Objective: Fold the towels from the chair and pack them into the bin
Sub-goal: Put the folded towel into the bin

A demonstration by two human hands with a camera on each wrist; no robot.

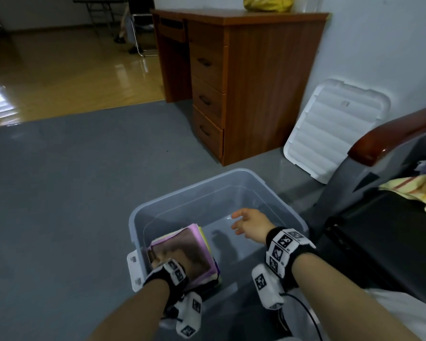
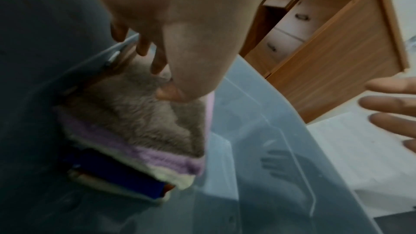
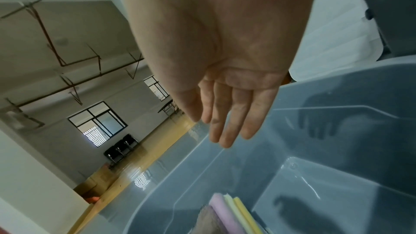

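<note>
Two hands were down at the translucent grey bin (image 1: 263, 190), which stood on the grey floor (image 1: 71, 193) in front of a dark chair (image 1: 379, 217). The left hand (image 2: 171, 29) reached into the bin's near left corner, its fingers pointing down and touching the top of a stack of folded towels (image 1: 182, 254); the thumb tip rested on the brown towel (image 2: 139, 111) on top, but whether the fingers gripped any cloth could not be told. Under the brown one the left wrist view showed a lilac layer, a cream layer and a dark blue one. The stack sat against the left wall of the bin, with pink and yellow edges showing on its far side in the right wrist view. The right hand (image 1: 249, 223) hovered over the middle of the bin, palm down, fingers straight and slightly spread, holding nothing and apart from the stack. Its shadow fell on the bare bottom of the bin. On the chair seat lay a yellow striped towel (image 1: 413, 193), unfolded. A white bin lid (image 1: 335, 129) leaned against the wall beside a wooden desk (image 1: 256, 82) with drawers.
</note>
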